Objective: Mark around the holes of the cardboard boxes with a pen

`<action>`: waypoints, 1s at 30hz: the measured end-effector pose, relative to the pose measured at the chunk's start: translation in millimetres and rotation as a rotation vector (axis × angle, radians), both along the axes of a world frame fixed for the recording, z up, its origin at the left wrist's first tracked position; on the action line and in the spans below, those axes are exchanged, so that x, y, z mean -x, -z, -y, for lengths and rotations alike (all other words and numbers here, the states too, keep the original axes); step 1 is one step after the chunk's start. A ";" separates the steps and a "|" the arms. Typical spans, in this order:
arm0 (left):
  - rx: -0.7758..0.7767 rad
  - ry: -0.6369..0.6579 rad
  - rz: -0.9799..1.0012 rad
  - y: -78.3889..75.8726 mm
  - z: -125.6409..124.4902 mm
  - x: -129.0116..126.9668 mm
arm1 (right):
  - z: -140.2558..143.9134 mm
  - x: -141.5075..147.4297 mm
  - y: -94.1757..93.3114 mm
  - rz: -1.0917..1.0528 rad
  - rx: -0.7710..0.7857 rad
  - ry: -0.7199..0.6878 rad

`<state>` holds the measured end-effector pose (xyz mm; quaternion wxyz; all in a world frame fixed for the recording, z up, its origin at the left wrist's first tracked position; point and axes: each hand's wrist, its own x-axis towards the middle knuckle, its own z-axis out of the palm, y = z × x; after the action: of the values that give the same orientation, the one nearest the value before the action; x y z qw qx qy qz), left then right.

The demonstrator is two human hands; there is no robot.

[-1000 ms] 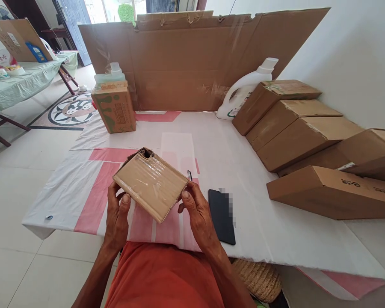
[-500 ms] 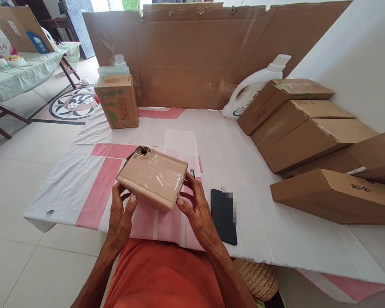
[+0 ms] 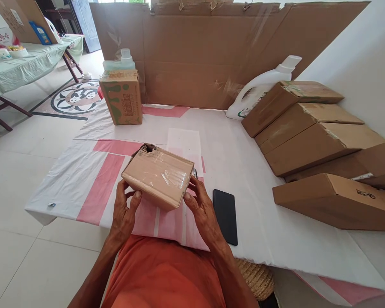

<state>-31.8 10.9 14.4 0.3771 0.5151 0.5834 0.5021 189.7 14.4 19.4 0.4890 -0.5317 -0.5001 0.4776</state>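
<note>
A small brown cardboard box (image 3: 158, 173) sits tilted between my hands over the near part of the table. Clear tape shines on its top, and one far corner has a torn, dark hole. My left hand (image 3: 125, 209) grips the box's left end, thumb at the front and fingers partly hidden behind. At the opposite end, my right hand (image 3: 199, 205) is closed on the box's right side. A black phone-like slab (image 3: 225, 217) lies flat just right of my right hand. Behind that hand, a small dark object pokes out, mostly hidden.
Several brown boxes (image 3: 308, 145) lean in a row at right, beside a white jug (image 3: 259, 92). An upright printed carton (image 3: 123, 98) and a clear bottle (image 3: 120, 62) stand back left. A large cardboard panel (image 3: 186, 55) walls the far edge of the white-and-pink tablecloth (image 3: 60, 179).
The view has shifted slightly, so things sit a little differently in the picture. The box stays between both hands, with almost the same tilt.
</note>
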 end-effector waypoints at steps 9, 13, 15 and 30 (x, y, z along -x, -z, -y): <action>0.016 -0.016 -0.006 11.5 -3.7 1.0 | 3.8 1.8 4.0 0.024 0.038 0.006; 0.012 0.010 -0.021 16.1 -4.2 2.5 | 5.1 2.5 6.8 0.036 0.061 0.018; 0.014 0.006 -0.013 16.5 -4.4 2.5 | 6.5 2.7 8.3 0.049 0.071 0.024; -0.019 -0.055 -0.128 -1.9 -4.7 10.4 | -24.2 0.5 2.9 0.061 -0.096 -0.085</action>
<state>-42.2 15.7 16.3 0.3203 0.5333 0.6154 0.4839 189.2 38.6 16.5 0.4777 -0.5000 -0.5593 0.4571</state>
